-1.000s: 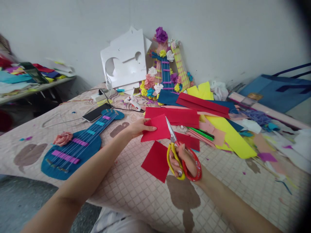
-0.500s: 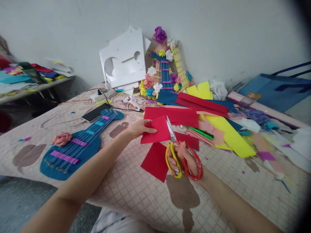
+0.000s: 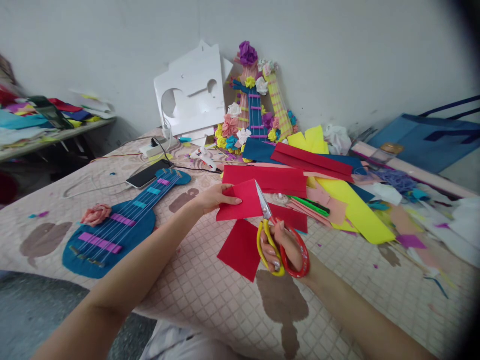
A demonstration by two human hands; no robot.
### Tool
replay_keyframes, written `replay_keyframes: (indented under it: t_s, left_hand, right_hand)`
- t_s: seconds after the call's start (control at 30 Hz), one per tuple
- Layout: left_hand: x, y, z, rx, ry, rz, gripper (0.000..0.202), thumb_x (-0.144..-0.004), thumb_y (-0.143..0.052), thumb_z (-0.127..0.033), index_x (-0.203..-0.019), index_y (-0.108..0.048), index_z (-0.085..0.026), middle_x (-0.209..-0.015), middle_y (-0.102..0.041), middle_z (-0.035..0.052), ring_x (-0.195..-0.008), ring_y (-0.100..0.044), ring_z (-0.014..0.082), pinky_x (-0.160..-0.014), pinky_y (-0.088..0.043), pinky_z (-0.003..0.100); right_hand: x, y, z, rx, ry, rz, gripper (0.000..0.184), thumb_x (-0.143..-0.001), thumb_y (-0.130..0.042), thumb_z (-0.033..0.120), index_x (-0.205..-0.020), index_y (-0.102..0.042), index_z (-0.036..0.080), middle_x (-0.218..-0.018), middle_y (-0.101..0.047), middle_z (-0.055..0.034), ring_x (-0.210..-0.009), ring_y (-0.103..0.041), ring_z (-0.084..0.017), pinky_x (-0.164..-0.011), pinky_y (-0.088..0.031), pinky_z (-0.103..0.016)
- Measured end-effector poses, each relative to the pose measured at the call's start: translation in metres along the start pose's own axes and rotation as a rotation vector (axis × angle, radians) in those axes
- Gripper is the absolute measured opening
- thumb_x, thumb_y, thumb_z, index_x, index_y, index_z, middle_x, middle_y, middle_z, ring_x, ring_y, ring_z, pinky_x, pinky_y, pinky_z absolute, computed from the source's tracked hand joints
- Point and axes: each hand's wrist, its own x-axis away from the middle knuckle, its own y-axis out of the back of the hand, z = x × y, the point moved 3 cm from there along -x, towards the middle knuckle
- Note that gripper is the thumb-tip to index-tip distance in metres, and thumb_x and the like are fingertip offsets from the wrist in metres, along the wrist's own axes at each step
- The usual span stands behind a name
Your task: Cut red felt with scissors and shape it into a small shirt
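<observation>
My left hand (image 3: 214,198) pinches the left edge of a red felt piece (image 3: 242,201) and holds it just above the table. My right hand (image 3: 282,246) grips scissors (image 3: 270,230) with one yellow and one red handle. The blades point up and away, and they lie along the right edge of the held red piece. A second red square (image 3: 240,248) lies flat on the table just left of my right hand.
A blue felt guitar (image 3: 120,222) with a pink rose (image 3: 96,214) lies at the left, a phone (image 3: 149,173) beside it. Red, yellow and blue felt sheets (image 3: 318,175) pile up behind. Decorated guitars (image 3: 258,107) and white cardboard (image 3: 191,95) lean on the wall.
The scissors and my right hand shifted slightly along the red piece's edge. My left hand keeps its hold, almost still.
</observation>
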Motion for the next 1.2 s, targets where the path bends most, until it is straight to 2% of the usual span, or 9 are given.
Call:
replay_keyframes:
  t_s: [0.17, 0.33, 0.53, 0.73, 0.87, 1.03, 1.2]
  left_hand:
    - [0.0, 0.0, 0.002, -0.027, -0.003, -0.017, 0.047, -0.054, -0.085, -0.011, -0.096, -0.065, -0.011, -0.085, -0.072, 0.0079, -0.076, -0.069, 0.0168, -0.073, -0.054, 0.028]
    - [0.002, -0.004, 0.002, -0.072, 0.015, -0.019, 0.05, -0.052, -0.086, -0.012, -0.097, -0.065, -0.011, -0.086, -0.072, 0.0089, -0.076, -0.069, 0.0174, -0.072, -0.054, 0.029]
    - [0.001, -0.004, 0.001, -0.089, -0.019, 0.009, 0.049, -0.053, -0.086, -0.013, -0.097, -0.066, -0.011, -0.087, -0.073, 0.0089, -0.079, -0.069, 0.0174, -0.075, -0.054, 0.029]
    - [-0.002, 0.001, 0.004, -0.082, -0.011, 0.019, 0.047, -0.052, -0.086, -0.015, -0.094, -0.066, -0.012, -0.083, -0.073, 0.007, -0.073, -0.068, 0.0164, -0.075, -0.054, 0.03]
    - [-0.003, 0.003, 0.005, -0.067, 0.003, 0.009, 0.051, -0.053, -0.086, -0.014, -0.099, -0.065, -0.013, -0.084, -0.073, 0.0069, -0.075, -0.069, 0.0177, -0.078, -0.054, 0.033]
    - [-0.003, 0.004, 0.005, -0.059, -0.002, 0.012, 0.049, -0.053, -0.086, -0.012, -0.097, -0.065, -0.013, -0.083, -0.073, 0.0061, -0.075, -0.068, 0.0168, -0.076, -0.055, 0.031]
    - [-0.002, 0.004, 0.004, -0.093, -0.002, 0.013, 0.047, -0.052, -0.086, -0.015, -0.094, -0.065, -0.012, -0.087, -0.072, 0.0081, -0.076, -0.068, 0.0171, -0.077, -0.053, 0.031]
  right_hand:
    - [0.001, 0.0, 0.001, -0.019, -0.011, 0.0, 0.061, -0.07, -0.048, 0.079, -0.075, -0.052, 0.019, -0.051, -0.045, 0.0066, -0.036, -0.039, -0.006, -0.039, -0.046, -0.024]
    - [0.0, 0.001, 0.001, -0.044, -0.022, 0.009, 0.062, -0.069, -0.049, 0.08, -0.074, -0.052, 0.018, -0.052, -0.045, 0.0066, -0.036, -0.04, -0.006, -0.04, -0.047, -0.025]
    - [0.002, -0.001, 0.005, -0.07, -0.033, 0.037, 0.063, -0.069, -0.048, 0.081, -0.074, -0.051, 0.018, -0.052, -0.045, 0.0063, -0.037, -0.039, -0.006, -0.04, -0.046, -0.024]
    - [0.003, -0.006, 0.008, -0.083, -0.044, 0.066, 0.064, -0.067, -0.048, 0.082, -0.074, -0.05, 0.019, -0.052, -0.043, 0.0064, -0.036, -0.036, -0.006, -0.038, -0.042, -0.022]
    - [0.003, -0.006, 0.008, -0.114, -0.05, 0.079, 0.063, -0.069, -0.048, 0.081, -0.073, -0.05, 0.018, -0.051, -0.042, 0.007, -0.036, -0.033, -0.005, -0.038, -0.041, -0.021]
    - [0.002, -0.002, 0.007, -0.112, -0.056, 0.09, 0.065, -0.067, -0.046, 0.083, -0.073, -0.05, 0.019, -0.049, -0.042, 0.0076, -0.034, -0.032, -0.005, -0.036, -0.04, -0.021]
    - [-0.001, 0.007, 0.012, -0.032, -0.014, 0.024, 0.064, -0.066, -0.048, 0.083, -0.072, -0.05, 0.019, -0.049, -0.041, 0.0079, -0.034, -0.032, -0.005, -0.034, -0.038, -0.02]
